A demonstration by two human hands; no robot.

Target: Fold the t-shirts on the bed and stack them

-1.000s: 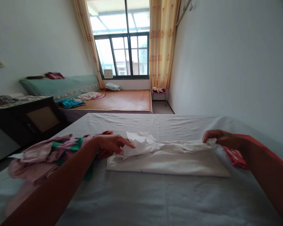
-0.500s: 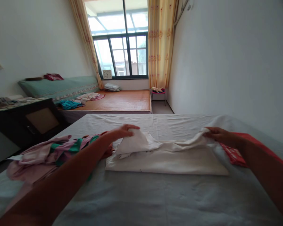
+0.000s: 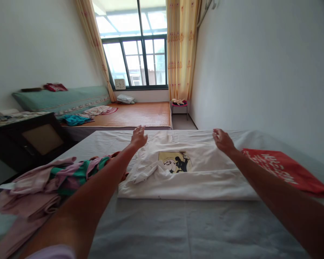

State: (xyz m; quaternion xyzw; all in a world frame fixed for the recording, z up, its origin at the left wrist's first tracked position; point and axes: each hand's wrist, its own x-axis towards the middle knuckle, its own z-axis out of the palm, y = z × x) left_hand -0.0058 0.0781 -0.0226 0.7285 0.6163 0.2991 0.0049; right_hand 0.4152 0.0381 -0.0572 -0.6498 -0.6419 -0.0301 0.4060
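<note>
A white T-shirt (image 3: pixel 205 158) lies partly folded on the sheet-covered bed in front of me. Its yellow-and-black cartoon print faces up, and a folded band runs along the near edge. At the shirt's far left corner is my left hand (image 3: pixel 139 137), fingers raised and somewhat apart, with no cloth seen in them. My right hand (image 3: pixel 223 140) reaches over the far right part of the shirt, its fingers loosely extended and holding nothing visible. Whether either hand touches the cloth I cannot tell.
Pink and green clothes (image 3: pixel 67 176) lie heaped at left, partly behind my left arm. A red printed cloth or bag (image 3: pixel 283 172) rests at right. Beyond stand a dark cabinet (image 3: pixel 24 144), another bed with a brown mat (image 3: pixel 140 113), and a small pink stool (image 3: pixel 179 104).
The shirt's upper layer, held up at both ends before, now lies spread away from me with its print showing. Both hands have moved farther forward and let go of the cloth.
</note>
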